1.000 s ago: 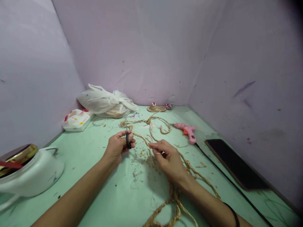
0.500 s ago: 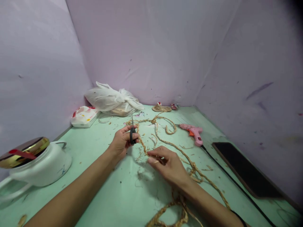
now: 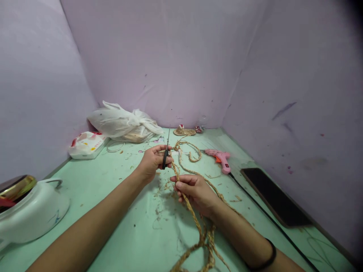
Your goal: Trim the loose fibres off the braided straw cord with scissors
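My left hand (image 3: 154, 162) is closed around a pair of black-handled scissors (image 3: 165, 158), their blades pointing up and away from me. Its fingers also touch the upper part of a braided straw cord (image 3: 193, 218). Lower down, my right hand (image 3: 195, 190) pinches the same cord between thumb and fingers. From there the cord drops toward me into a loose tangle near the front edge. More of the braid runs behind my right hand and curls near the back of the table.
A pink glue gun (image 3: 221, 156) with a black cable lies at right, beside a dark phone-like slab (image 3: 276, 196). At the back are a white plastic bag (image 3: 124, 122), a tissue pack (image 3: 87, 145) and a small straw hat (image 3: 183, 131). A white pot (image 3: 36, 213) stands left.
My right hand has turned and now grips the cord with a length hanging below it. The scissors have tilted slightly, and the whole view has shifted right.
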Motion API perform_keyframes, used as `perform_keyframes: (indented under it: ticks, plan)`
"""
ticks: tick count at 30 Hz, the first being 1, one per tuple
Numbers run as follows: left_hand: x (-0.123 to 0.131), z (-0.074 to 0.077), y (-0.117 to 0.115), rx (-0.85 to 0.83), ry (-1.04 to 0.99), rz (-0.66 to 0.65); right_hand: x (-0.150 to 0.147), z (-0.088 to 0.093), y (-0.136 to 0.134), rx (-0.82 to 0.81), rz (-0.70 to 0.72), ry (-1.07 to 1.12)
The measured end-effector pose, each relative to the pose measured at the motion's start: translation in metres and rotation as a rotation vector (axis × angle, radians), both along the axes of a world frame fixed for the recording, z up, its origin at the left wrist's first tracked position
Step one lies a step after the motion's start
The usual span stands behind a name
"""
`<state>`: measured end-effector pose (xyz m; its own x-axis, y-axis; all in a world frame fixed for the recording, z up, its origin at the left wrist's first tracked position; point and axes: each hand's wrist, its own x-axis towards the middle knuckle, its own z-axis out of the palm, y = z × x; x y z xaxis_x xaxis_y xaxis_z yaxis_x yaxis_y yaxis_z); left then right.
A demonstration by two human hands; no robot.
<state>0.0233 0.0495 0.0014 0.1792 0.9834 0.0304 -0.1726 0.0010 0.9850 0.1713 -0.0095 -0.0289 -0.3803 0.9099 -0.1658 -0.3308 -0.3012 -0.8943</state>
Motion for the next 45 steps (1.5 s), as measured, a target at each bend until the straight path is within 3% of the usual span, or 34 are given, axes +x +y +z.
perform_keyframes:
  ticks: [3,6,9,13,16,20,34,45]
  plan:
    - [0.003,-0.003,0.0,-0.049,0.179,0.099,-0.004,-0.001,0.0,0.086,-0.176,-0.111]
    - [-0.004,-0.005,-0.004,-0.046,0.362,0.113,-0.003,-0.001,0.003,0.063,-0.228,-0.123]
    - [-0.018,0.002,-0.012,0.172,0.574,0.074,0.002,0.002,0.005,0.023,-0.257,-0.127]
    - [-0.029,0.023,-0.029,0.537,0.997,-0.079,0.009,0.009,0.006,0.11,-0.313,-0.17]
    - [-0.025,0.032,-0.04,0.67,1.221,-0.173,0.011,0.013,0.006,0.182,-0.34,-0.202]
    - [-0.018,0.028,-0.043,0.746,1.422,-0.208,0.012,0.012,0.006,0.228,-0.351,-0.251]
    - [-0.019,0.019,-0.041,0.84,1.588,-0.239,0.013,0.014,0.007,0.167,-0.368,-0.35]
    - [-0.023,0.013,-0.034,0.891,1.559,-0.252,0.016,0.015,0.009,0.101,-0.291,-0.191]
